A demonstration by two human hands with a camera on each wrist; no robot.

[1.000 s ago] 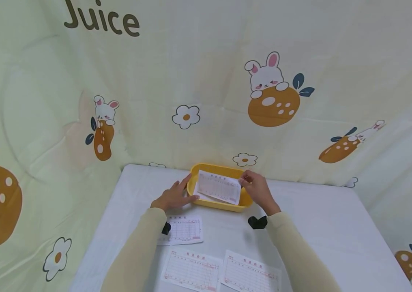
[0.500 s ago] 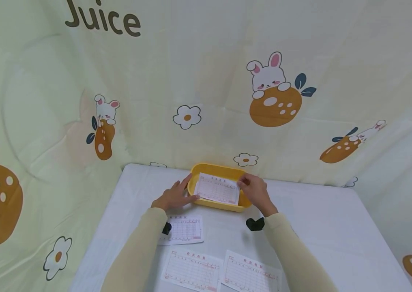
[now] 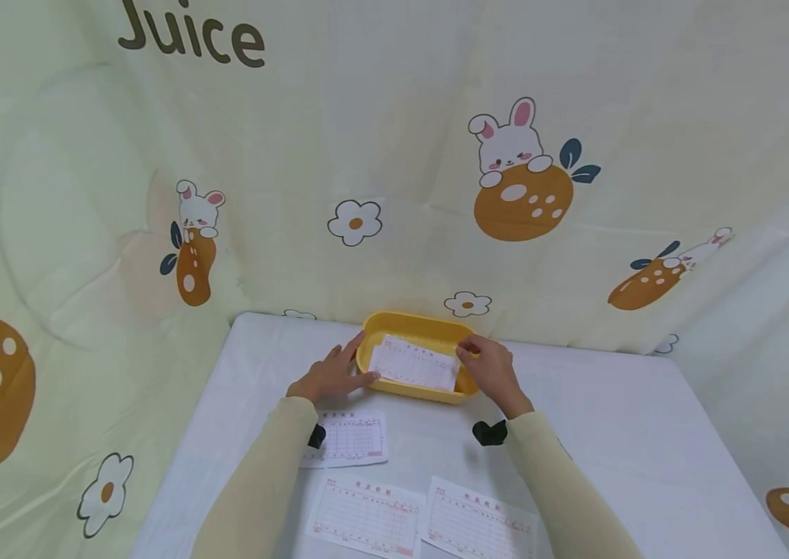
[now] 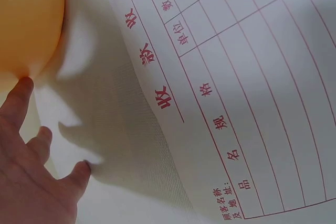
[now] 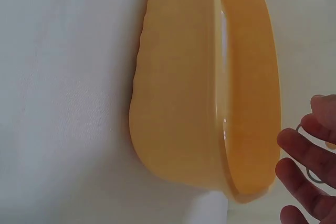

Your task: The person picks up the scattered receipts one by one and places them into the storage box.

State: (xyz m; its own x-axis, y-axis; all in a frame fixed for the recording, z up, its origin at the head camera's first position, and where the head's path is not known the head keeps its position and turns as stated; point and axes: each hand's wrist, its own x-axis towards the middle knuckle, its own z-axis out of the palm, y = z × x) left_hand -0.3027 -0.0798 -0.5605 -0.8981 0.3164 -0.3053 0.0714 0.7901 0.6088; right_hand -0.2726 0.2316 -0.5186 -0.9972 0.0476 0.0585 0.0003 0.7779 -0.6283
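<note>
A yellow plastic tray (image 3: 422, 393) stands near the table's far edge. In it lies a printed receipt sheet (image 3: 414, 363), slightly askew. My left hand (image 3: 331, 374) spreads its fingers against the tray's left end; in the left wrist view a fingertip touches the yellow wall (image 4: 31, 19). Over the tray's right end hovers my right hand (image 3: 492, 371). The right wrist view shows its fingers (image 5: 302, 148) loosely bent beside the rim, with no paper between them. Close to the left wrist, another receipt sheet (image 3: 359, 439) lies on the table, partly covered by the sleeve.
Two more receipt sheets, one on the left (image 3: 369, 516) and one on the right (image 3: 481, 522), lie nearer to me on the white table (image 3: 618, 435). A printed cloth (image 3: 408, 155) with rabbits and oranges hangs right behind the tray.
The receipt sheet, at first pinched by my right hand, has come down flat into the tray. The right fingers have let go of it. My left hand stays at the tray.
</note>
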